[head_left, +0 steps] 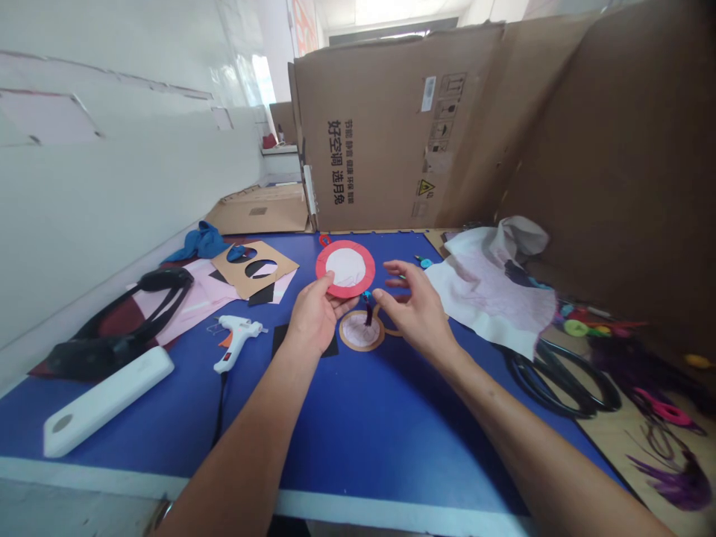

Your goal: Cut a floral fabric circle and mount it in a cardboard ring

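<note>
My left hand (316, 313) grips a round disc (345, 267) by its lower left edge. The disc has a red ring around a white middle, with a small red loop (325, 240) at its top and a dark tassel (368, 312) with a blue bead hanging below. To the right of the disc, my right hand (417, 306) is apart from it, fingers spread and holding nothing. Under the hands lie a round cardboard-rimmed piece (362, 339) with a pale middle, a cardboard ring (394, 328) partly hidden by my right hand, and a black sheet (285, 339).
A glue gun (238, 339), a long white object (109, 403) and black headphones (128, 313) lie left, near cardboard with round holes (254, 268). White cloth (495, 287), black-handled scissors (564, 380) and purple tassels (679, 477) lie right. A large cardboard box (385, 134) stands behind.
</note>
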